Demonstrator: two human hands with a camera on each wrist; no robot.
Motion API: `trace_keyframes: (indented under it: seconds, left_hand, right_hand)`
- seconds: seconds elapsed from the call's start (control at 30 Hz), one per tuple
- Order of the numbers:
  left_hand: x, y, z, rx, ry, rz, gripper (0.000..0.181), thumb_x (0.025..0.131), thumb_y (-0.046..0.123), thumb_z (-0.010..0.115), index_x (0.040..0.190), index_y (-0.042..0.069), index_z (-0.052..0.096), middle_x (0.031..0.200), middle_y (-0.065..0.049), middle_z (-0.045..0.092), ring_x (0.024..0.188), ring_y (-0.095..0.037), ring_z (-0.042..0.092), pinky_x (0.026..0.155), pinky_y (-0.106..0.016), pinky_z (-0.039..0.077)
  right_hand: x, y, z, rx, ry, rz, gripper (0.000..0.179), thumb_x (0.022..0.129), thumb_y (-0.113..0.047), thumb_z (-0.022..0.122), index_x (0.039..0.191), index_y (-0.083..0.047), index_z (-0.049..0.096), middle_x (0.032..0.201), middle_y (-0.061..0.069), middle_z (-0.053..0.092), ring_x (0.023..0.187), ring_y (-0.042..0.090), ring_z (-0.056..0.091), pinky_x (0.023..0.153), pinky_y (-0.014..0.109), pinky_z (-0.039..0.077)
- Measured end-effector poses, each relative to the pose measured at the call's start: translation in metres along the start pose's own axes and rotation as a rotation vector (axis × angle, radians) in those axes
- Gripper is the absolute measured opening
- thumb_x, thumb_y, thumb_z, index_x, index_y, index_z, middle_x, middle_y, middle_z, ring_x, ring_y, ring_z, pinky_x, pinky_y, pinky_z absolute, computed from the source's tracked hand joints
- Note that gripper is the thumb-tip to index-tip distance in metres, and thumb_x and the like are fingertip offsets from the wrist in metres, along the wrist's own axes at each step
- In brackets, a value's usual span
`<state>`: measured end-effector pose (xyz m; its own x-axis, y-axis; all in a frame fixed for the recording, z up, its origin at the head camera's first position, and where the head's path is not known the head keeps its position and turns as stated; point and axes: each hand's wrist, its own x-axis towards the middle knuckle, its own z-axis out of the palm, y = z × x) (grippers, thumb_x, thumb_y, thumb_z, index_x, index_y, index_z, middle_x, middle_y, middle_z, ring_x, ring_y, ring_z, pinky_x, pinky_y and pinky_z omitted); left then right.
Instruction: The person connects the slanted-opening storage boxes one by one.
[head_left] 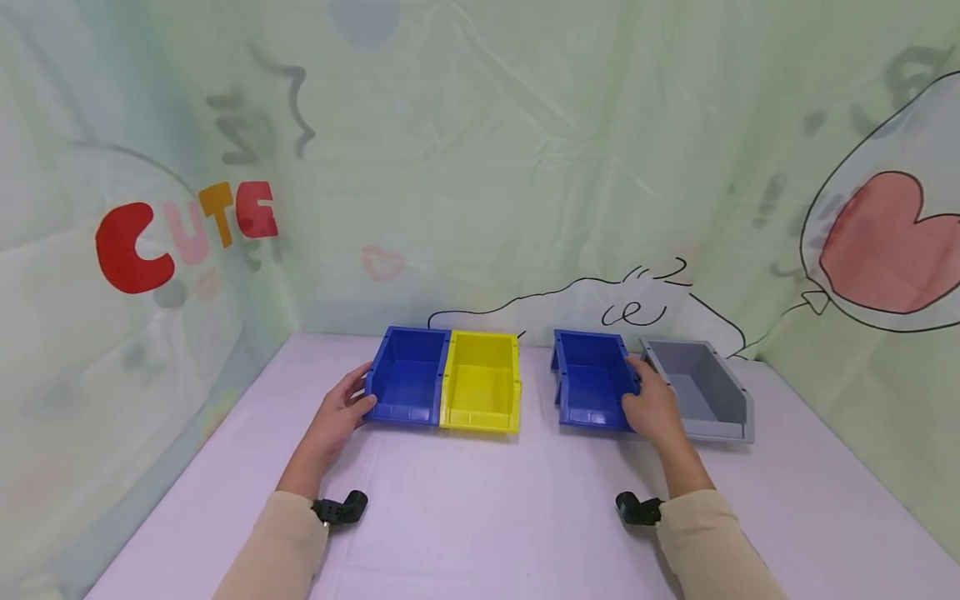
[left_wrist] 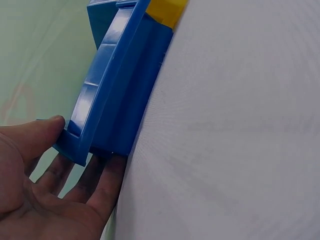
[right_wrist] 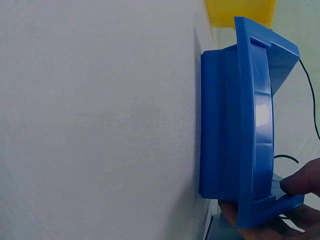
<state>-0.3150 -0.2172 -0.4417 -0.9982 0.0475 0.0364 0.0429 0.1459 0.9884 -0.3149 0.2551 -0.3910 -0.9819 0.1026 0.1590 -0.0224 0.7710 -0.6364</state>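
My left hand (head_left: 341,417) holds the outer side of a blue storage bin (head_left: 405,412). In the left wrist view its thumb (left_wrist: 47,131) lies at the front corner of the rim, and the other fingers reach along the bin's side. A yellow bin (head_left: 480,421) stands right against that blue one. Farther right, my right hand (head_left: 654,408) grips the right wall of a second blue bin (head_left: 596,415), thumb on the inside and fingers outside. Just past this hand sits a grey bin (head_left: 712,430), partly hidden by it. The bins' insides show nothing in them.
All the bins stand toward the back of a table covered in pale cloth (head_left: 480,517). A gap separates the yellow bin from the second blue one. Printed curtains (head_left: 480,167) hang close behind the table and along both sides.
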Motion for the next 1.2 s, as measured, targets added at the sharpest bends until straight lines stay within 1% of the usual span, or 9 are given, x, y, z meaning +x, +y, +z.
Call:
trace_keyframes:
  seconds: [0.07, 0.27, 0.6, 0.77, 0.9, 1.07, 1.2]
  left_hand:
    - [0.0004, -0.0007, -0.0002, -0.003, 0.003, -0.003, 0.062, 0.107, 0.002, 0.050, 0.164, 0.019, 0.031, 0.167, -0.021, 0.030, 0.153, -0.041, 0.033, 0.118, -0.057, 0.040]
    - [0.0008, -0.0002, 0.0003, 0.000, 0.009, -0.004, 0.062, 0.107, 0.004, 0.051, 0.163, 0.020, 0.032, 0.167, -0.021, 0.030, 0.153, -0.041, 0.034, 0.118, -0.057, 0.041]
    - [0.0018, -0.0015, 0.0004, -0.001, 0.013, -0.015, 0.063, 0.106, 0.004, 0.052, 0.163, 0.021, 0.032, 0.165, -0.020, 0.033, 0.152, -0.040, 0.036, 0.118, -0.057, 0.041]
    - [0.0039, -0.0030, 0.0003, -0.009, 0.014, -0.011, 0.062, 0.106, 0.004, 0.052, 0.163, 0.022, 0.033, 0.165, -0.019, 0.034, 0.152, -0.040, 0.037, 0.118, -0.057, 0.041]
    - [0.0048, -0.0040, 0.0003, 0.003, 0.015, -0.006, 0.062, 0.106, 0.004, 0.052, 0.163, 0.021, 0.032, 0.165, -0.020, 0.034, 0.151, -0.041, 0.037, 0.117, -0.057, 0.042]
    - [0.0047, -0.0032, 0.0006, 0.010, 0.022, -0.012, 0.062, 0.106, 0.004, 0.053, 0.163, 0.021, 0.033, 0.165, -0.020, 0.033, 0.152, -0.042, 0.036, 0.117, -0.058, 0.041]
    - [0.0050, -0.0022, 0.0007, 0.008, 0.030, -0.023, 0.062, 0.106, 0.005, 0.053, 0.163, 0.023, 0.033, 0.166, -0.019, 0.033, 0.153, -0.041, 0.035, 0.118, -0.058, 0.041]
  right_hand:
    - [0.0005, 0.0013, -0.0006, 0.006, -0.003, 0.009, 0.069, 0.090, 0.003, 0.046, 0.158, 0.003, 0.031, 0.155, 0.039, 0.037, 0.144, 0.058, 0.033, 0.116, 0.070, 0.032]
    - [0.0000, 0.0027, -0.0030, 0.040, -0.002, 0.028, 0.066, 0.094, -0.001, 0.051, 0.158, 0.002, 0.033, 0.153, 0.040, 0.039, 0.142, 0.059, 0.037, 0.113, 0.071, 0.035]
    - [-0.0001, 0.0006, -0.0012, 0.023, 0.015, 0.047, 0.059, 0.095, -0.005, 0.052, 0.152, 0.009, 0.040, 0.151, 0.039, 0.043, 0.141, 0.057, 0.039, 0.115, 0.068, 0.035]
    - [-0.0001, 0.0002, 0.0007, 0.024, 0.031, 0.062, 0.058, 0.096, -0.006, 0.052, 0.152, 0.008, 0.041, 0.150, 0.038, 0.044, 0.141, 0.056, 0.040, 0.115, 0.068, 0.036]
    - [-0.0009, 0.0000, 0.0027, 0.032, 0.045, 0.068, 0.058, 0.096, -0.006, 0.052, 0.151, 0.008, 0.042, 0.150, 0.038, 0.045, 0.140, 0.056, 0.041, 0.114, 0.067, 0.037]
    - [-0.0024, -0.0009, 0.0046, 0.052, 0.063, 0.065, 0.057, 0.096, -0.006, 0.052, 0.151, 0.009, 0.043, 0.148, 0.039, 0.047, 0.138, 0.056, 0.043, 0.113, 0.067, 0.039]
    - [-0.0025, -0.0017, 0.0066, 0.064, 0.085, 0.062, 0.057, 0.096, -0.005, 0.051, 0.151, 0.009, 0.043, 0.147, 0.039, 0.047, 0.136, 0.055, 0.045, 0.111, 0.067, 0.041]
